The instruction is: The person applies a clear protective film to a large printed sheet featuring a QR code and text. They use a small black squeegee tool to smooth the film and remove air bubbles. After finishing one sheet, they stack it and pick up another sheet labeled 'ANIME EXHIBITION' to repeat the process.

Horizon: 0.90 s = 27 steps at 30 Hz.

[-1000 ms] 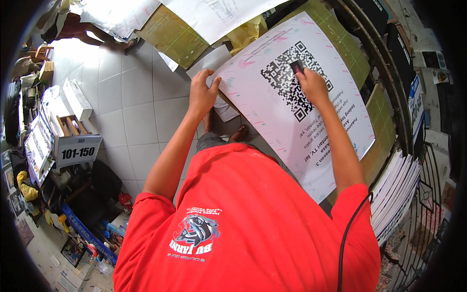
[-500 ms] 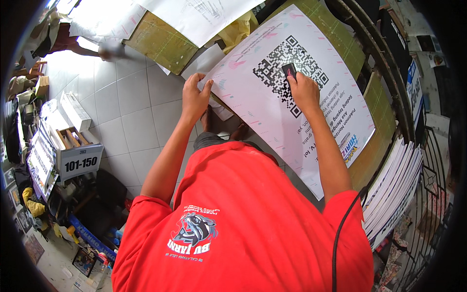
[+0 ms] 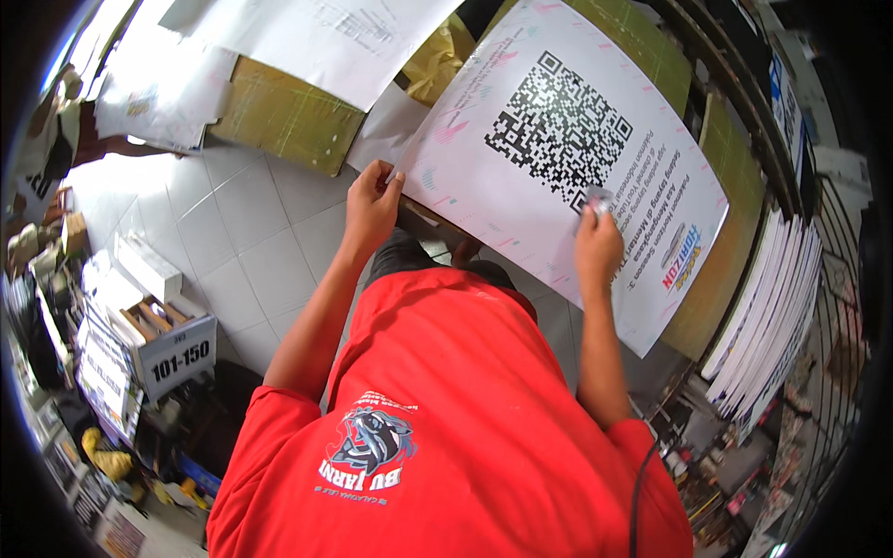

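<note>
Currently: left hand [image 3: 370, 206] pinches the near-left edge of the large white printed poster sheet [image 3: 521, 186]; right hand [image 3: 597, 246] presses a small grey tool [image 3: 598, 199], smoothing; next stroke needs steady pressure.

Behind the bare left hand [image 3: 370, 206] and right hand [image 3: 597, 249], the person wears a short-sleeved red cotton T-shirt [image 3: 465, 391] bearing a dark fish-like emblem [image 3: 367, 446], with a thin black cable [image 3: 636, 493] trailing over the right shoulder.
</note>
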Motion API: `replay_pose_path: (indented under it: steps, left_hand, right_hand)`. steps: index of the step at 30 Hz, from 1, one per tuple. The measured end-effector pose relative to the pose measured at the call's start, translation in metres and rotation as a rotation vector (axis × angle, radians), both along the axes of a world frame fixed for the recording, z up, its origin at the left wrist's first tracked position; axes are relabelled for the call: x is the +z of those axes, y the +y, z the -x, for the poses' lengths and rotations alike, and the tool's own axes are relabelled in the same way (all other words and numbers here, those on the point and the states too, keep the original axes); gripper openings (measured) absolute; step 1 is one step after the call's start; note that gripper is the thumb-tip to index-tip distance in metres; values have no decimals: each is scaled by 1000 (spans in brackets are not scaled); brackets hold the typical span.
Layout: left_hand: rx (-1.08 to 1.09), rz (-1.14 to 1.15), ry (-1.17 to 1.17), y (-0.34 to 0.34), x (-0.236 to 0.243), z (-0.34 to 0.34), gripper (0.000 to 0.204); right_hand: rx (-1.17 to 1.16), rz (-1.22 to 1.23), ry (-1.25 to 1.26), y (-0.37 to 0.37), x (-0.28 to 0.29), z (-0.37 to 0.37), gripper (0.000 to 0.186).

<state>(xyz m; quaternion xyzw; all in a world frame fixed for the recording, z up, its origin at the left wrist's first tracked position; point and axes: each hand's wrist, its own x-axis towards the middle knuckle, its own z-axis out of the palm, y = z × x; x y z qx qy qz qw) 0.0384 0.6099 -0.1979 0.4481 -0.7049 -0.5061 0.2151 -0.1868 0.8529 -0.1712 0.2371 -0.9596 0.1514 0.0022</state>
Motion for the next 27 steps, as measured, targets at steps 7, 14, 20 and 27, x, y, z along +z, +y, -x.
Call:
replay_pose_path:
  steps: [7, 14, 20, 27]
  left_hand:
    - [-337, -68, -4, -28, 7, -6, 15]
    - [-502, -50, 32, -47, 7, -7, 18]
    - [-544, -69, -39, -59, 15, 7, 24]
    - [-569, -16, -53, -69, 11, 41, 26]
  right_hand:
    - [28, -15, 30, -111, -10, -60, 31]
    - [51, -64, 10, -154, -5, -83, 31]
    - [66, -14, -93, -159, 0, -80, 34]
    - [-19, 3, -105, -130, 11, 9, 40]
